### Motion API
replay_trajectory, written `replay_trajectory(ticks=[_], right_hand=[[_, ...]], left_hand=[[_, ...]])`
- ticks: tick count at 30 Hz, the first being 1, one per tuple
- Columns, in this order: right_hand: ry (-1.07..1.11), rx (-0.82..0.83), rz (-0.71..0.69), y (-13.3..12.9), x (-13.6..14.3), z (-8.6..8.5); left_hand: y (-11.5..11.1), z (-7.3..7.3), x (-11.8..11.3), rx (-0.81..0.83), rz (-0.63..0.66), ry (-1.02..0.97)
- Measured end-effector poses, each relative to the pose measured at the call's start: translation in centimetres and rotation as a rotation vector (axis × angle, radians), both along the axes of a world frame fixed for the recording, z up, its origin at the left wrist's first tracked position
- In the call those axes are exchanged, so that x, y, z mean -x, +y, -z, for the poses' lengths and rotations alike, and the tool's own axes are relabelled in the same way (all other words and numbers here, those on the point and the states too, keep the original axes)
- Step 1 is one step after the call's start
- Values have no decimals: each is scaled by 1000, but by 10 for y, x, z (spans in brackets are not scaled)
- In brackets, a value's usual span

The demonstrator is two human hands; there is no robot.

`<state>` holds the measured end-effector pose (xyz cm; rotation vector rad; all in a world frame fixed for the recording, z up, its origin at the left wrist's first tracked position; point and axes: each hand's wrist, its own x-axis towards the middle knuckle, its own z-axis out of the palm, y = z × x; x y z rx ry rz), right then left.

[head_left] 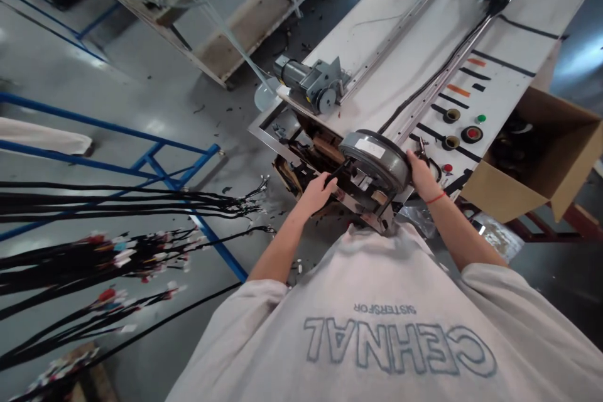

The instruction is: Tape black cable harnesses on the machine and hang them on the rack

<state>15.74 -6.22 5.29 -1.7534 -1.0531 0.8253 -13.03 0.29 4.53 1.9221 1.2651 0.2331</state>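
1. The round grey drum with a black rim (391, 164) sits at the near end of the white table (400, 69); grey floor (202, 91) opens leftward.
2. It lies between my grips: left hand (320, 193) closed on a thin black strip (338, 171), right hand (423, 177) against its side, clamped or not I cannot tell.

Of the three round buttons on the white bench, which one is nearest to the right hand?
The small red button, close to the right hand. The larger, dark-ringed red button and the green button both sit farther away.

A round grey drum (392, 168) with a white label (370, 148) sits at the end of the worktable (362, 97), a black strip (339, 170) alongside.
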Motion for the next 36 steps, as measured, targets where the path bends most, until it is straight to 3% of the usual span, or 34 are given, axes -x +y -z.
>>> replay_trajectory(ticks=[3,6,9,11,14,17,19,21,24,27,31,33,36], right_hand=[[-117,-135,145,-52,21,-4],[121,-16,-124,-81,55,-4],[526,221,-331,-72,82,3],[649,304,-417,-57,85,2],[686,261,-528,-45,70,-16],[749,243,-545,-48,50,-31],[730,384,-552,-51,47,-26],[686,485,-503,-51,54,-11],[707,437,-409,-44,71,15],[724,496,-475,-37,78,24],[592,535,-572,-36,70,4],[372,446,-620,-39,71,-14],[36,301,-725,-46,80,-42]], left_hand=[[-33,-8,-8,107,-12,-125],[-61,-12,-15,220,-68,-192],[-77,-13,-15,293,-79,-217],[-83,-10,-12,295,-71,-200],[-88,-2,-7,288,-89,-142],[-92,3,-3,323,-99,-131],[-95,1,-1,350,-98,-164],[-97,-3,0,376,-93,-204],[-99,-9,2,413,-68,-229],[-100,-11,5,434,-40,-218],[-95,-8,3,513,45,-197],[-89,-4,-9,536,97,-234],[-76,6,-37,461,39,-370]])
